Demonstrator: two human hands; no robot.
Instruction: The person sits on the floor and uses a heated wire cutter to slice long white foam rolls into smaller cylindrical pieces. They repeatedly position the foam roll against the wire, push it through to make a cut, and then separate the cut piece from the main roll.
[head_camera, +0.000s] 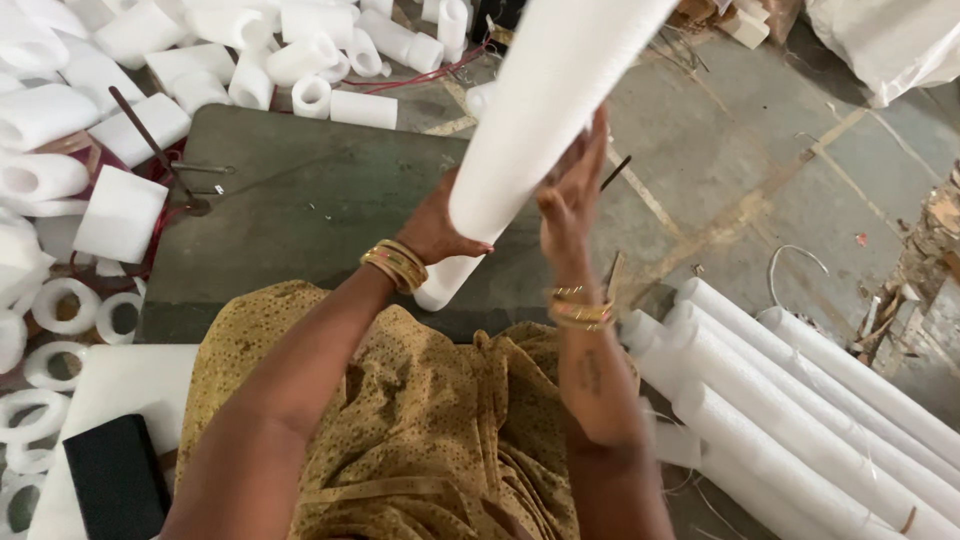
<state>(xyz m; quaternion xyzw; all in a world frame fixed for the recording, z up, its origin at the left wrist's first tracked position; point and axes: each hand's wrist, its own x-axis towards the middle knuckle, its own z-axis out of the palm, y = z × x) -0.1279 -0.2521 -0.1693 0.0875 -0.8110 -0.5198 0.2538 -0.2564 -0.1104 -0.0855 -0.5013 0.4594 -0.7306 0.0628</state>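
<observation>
Hands meet around one long white foam tube (545, 110), held slanted above a dark grey-green surface (300, 200). Left hand (437, 230) wraps the tube's lower part from the near side, thumb laid across the foam, fingers hidden behind it. Right hand (572, 195) presses flat against the tube's other flank, fingers straight and pointing up along it. Both forearms rise from the lap and converge, elbows low, wrists bent slightly inward. Stacked gold and red bangles (396, 264) on left wrist; a similar set (580, 310) on the right.

Tube: thick, cylindrical, matte, soft-looking; upper end runs out of the top edge, lower end (440, 290) hangs just over the surface's near rim, rounded at the lip. Whether it touches the surface cannot be told.

Surface: flat slab with rounded corners, dull and scuffed. A thin dark metal rod tool (160, 150) lies at its left edge.

Left and rear: heap of short white foam pieces (200, 50), cut cylinders with hollow cores, some blocky. Flat foam rings (70, 305) scattered at lower left on the floor. A black rectangular pad (115, 475) lies on a white board (125, 380) near the left knee.

Right: several long white foam tubes (800, 400) lie side by side on the concrete floor (740, 150), parallel, some touching. Mustard-yellow patterned cloth (420, 400) covers the lap.
</observation>
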